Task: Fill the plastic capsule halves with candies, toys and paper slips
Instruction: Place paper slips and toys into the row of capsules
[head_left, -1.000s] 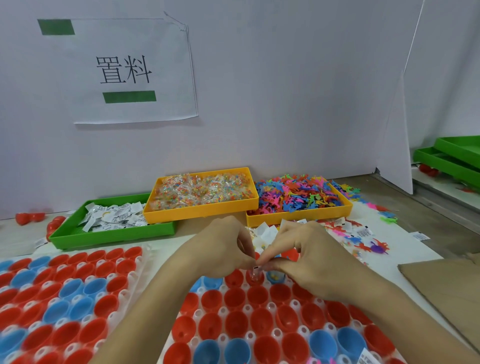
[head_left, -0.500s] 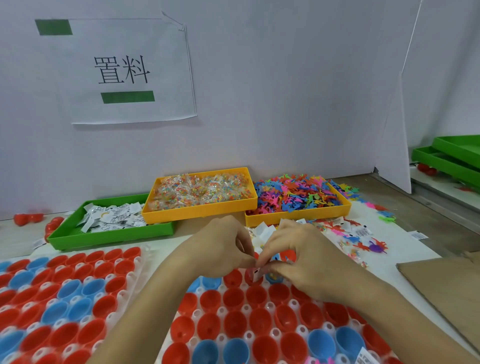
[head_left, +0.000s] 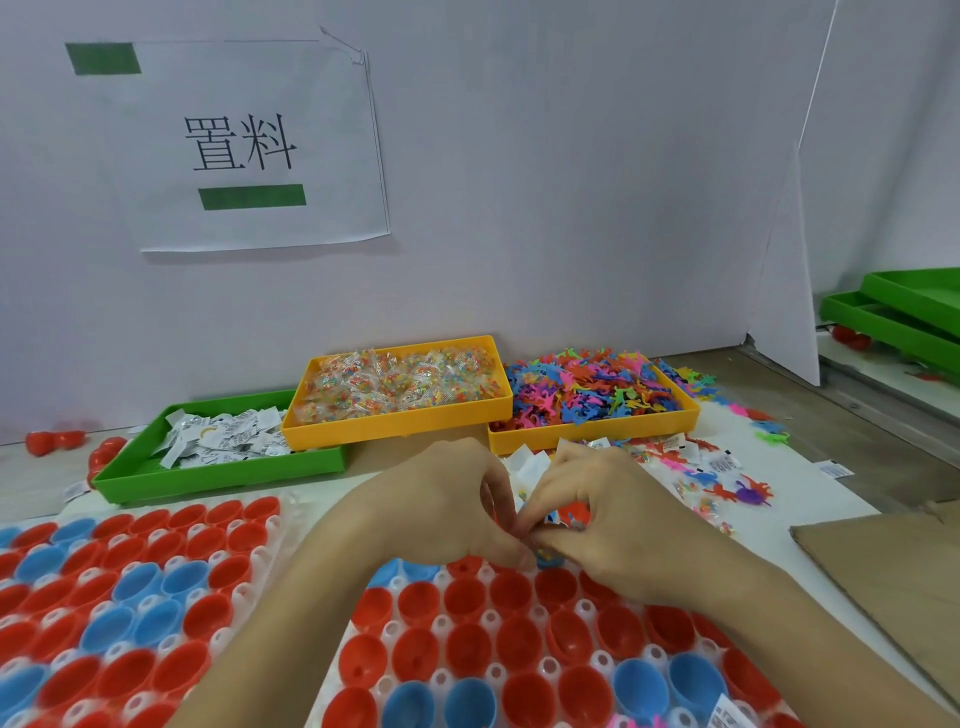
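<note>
Red and blue capsule halves (head_left: 514, 647) sit open side up in a white holder rack in front of me. My left hand (head_left: 452, 506) and my right hand (head_left: 602, 512) meet fingertip to fingertip over the rack's far row, pinching a small item together above a blue half (head_left: 548, 560); the item is mostly hidden. White paper slips (head_left: 530, 465) stick up behind my fingers. A green tray (head_left: 208, 480) holds slips, a yellow tray (head_left: 400, 415) holds candy packets, and another yellow tray (head_left: 592, 434) holds coloured toy figures.
A second rack of capsule halves (head_left: 109, 592) lies at the left. Loose toys and slips (head_left: 727, 480) are scattered at the right. Cardboard (head_left: 893, 582) lies at the right edge. Stacked green trays (head_left: 904, 317) stand far right. Loose red halves (head_left: 54, 441) lie by the wall.
Both hands stayed together over the far row and lowered slightly toward the blue half; the small white piece seen between the fingertips earlier is now hidden by the fingers.
</note>
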